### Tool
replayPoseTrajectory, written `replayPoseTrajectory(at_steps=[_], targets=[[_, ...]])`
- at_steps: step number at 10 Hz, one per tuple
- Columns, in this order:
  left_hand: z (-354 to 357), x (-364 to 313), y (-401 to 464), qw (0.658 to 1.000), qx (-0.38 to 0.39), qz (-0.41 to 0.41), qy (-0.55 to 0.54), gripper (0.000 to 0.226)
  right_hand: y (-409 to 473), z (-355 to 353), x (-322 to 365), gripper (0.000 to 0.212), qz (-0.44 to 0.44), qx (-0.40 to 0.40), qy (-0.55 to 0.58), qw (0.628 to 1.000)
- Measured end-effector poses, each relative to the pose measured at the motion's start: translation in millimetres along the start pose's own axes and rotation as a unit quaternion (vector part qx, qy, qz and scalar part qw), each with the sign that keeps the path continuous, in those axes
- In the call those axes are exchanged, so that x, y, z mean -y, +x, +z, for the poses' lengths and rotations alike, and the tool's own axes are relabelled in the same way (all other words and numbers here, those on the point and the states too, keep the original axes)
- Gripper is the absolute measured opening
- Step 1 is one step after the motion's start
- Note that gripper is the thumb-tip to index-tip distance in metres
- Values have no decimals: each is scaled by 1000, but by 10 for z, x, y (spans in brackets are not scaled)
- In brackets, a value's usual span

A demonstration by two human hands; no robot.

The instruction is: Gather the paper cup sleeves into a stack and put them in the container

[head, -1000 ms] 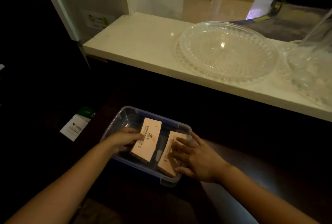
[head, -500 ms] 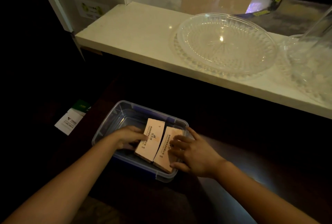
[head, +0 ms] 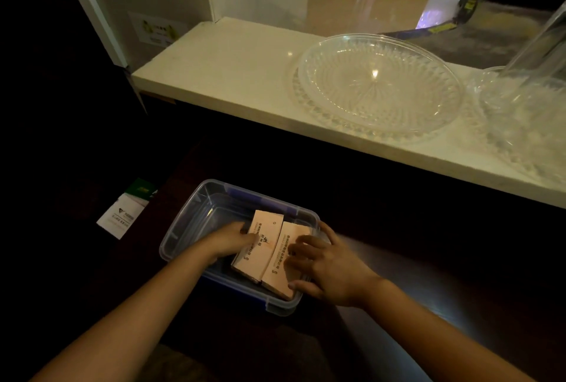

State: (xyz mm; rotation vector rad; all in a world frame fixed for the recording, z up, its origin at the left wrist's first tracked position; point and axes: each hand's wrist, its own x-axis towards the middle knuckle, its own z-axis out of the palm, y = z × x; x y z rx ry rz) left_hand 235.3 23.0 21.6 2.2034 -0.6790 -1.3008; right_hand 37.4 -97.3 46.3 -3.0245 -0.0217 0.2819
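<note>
- Head view, the only one I have: two stacks of paper cup sleeves lie side by side in a clear plastic container (head: 183, 228) with a blue rim, which sits on a dark surface (head: 398, 243) in dim light.
- My left hand (head: 228, 239) reaches inside and rests against the left stack (head: 260, 246); its fingers (head: 245, 236) are curled loosely over that stack's left edge, steadying it and not pinching it, as far as I can tell.
- My right hand (head: 330, 274) lies over the right stack (head: 280, 262), fingers (head: 301, 242) spread and flat on top, thumb down at the near corner. It looks like a pressing hold, I judge to seat the sleeves flat against the container's right wall.
- Both stacks touch along their long edges and sit toward the right end, leaving the left part of the container bare.
- I judge the task nearly done: the sleeves are in, only being squared up.
- Beyond, a pale ledge (head: 220, 69) carries a clear glass dish (head: 379, 84); a small white and green card (head: 122, 216) lies well apart to the left.
</note>
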Motion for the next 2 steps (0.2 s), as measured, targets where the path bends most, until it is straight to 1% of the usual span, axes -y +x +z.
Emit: replayPoseTrajectory(at_steps=[1, 2], targets=[[-141, -50, -125, 998, -49, 34, -1, 48, 4, -72, -2, 59, 13, -35, 24, 999], [-281, -125, -289, 992, -94, 80, -3, 47, 103, -250, 5, 52, 44, -52, 49, 996]])
